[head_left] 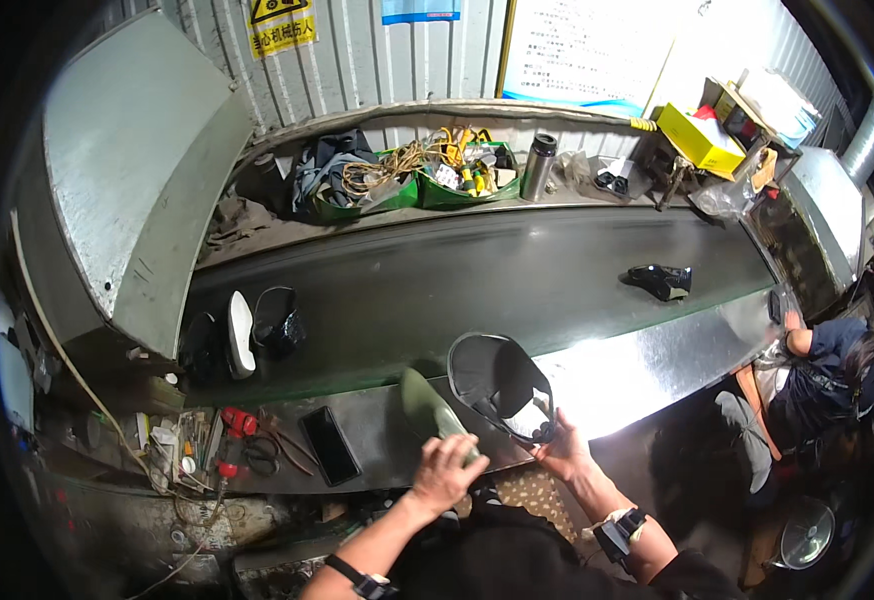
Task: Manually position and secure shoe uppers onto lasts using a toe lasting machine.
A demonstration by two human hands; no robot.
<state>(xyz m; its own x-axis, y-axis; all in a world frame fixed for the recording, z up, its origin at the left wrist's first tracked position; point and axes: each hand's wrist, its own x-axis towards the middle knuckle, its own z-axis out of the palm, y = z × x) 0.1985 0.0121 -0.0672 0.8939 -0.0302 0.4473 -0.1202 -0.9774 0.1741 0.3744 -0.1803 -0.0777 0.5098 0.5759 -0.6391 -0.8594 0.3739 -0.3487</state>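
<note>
My left hand [444,472] is closed round the near end of a green shoe last [425,402], its toe pointing away over the metal ledge. Beside it, my right hand [563,449] grips the lower rim of a black boot upper [498,368]. The upper's wide opening faces me and shows a dark lining, with something pale inside near my fingers. Last and upper are close together, above the edge of the dark conveyor belt [437,275].
On the belt lie a white sole-shaped piece [241,335], a black boot [278,322] and a black shoe [660,282]. A phone [331,446], scissors [261,455] and a red tool [239,421] are at left. A thermos [539,167] stands behind; a co-worker [832,365] is at right.
</note>
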